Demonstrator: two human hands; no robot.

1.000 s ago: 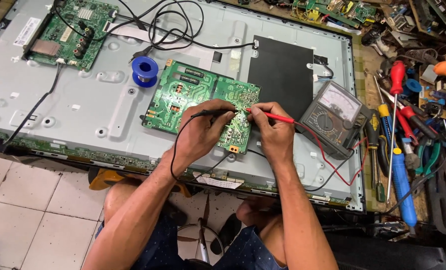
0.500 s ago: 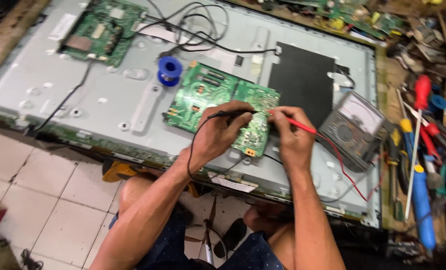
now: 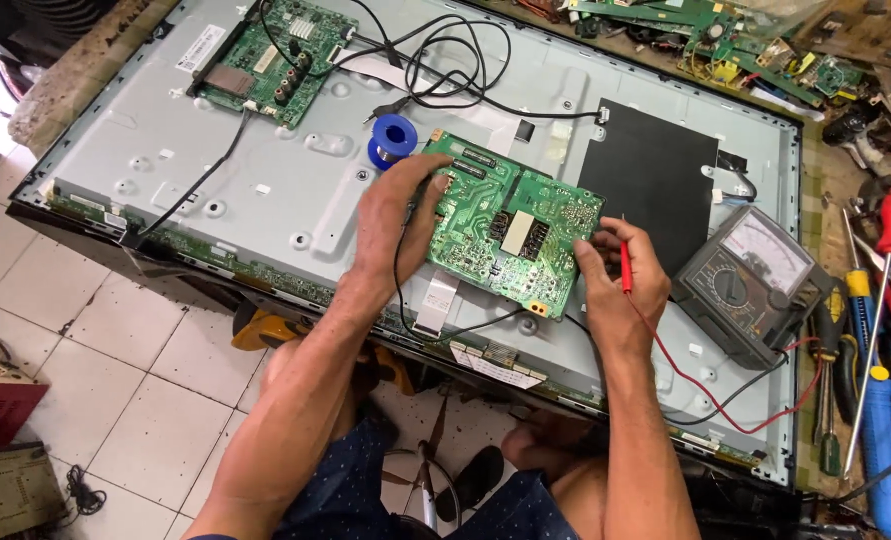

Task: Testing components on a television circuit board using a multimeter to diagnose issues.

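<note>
Nearest the camera, the person's knees and dark shorts show at six o'clock, above a white tiled floor [image 3: 115,400].

Just beyond, the left hand [image 3: 390,225] rests on the left edge of a green circuit board [image 3: 510,235], fingers curled around that edge and seemingly pinching a black probe lead [image 3: 397,290] that loops down below the wrist; the probe tip itself is hidden. At three o'clock from the board, the right hand [image 3: 620,275] is closed around a red probe [image 3: 625,265], held upright like a pen, its fingertips touching the board's right edge.

The board lies loose on the grey metal back of a flat television panel [image 3: 265,190]. An analog multimeter [image 3: 750,280] sits at three o'clock, a blue solder spool [image 3: 393,138] at eleven o'clock from the board, and a second green board [image 3: 270,60] further off at ten o'clock. Screwdrivers [image 3: 885,260] lie at the far right.

The risks, as I judge them: the unfastened board may slide on the metal sheet, a probe could bridge neighbouring solder points, and the trailing leads could snag and tug the meter.
</note>
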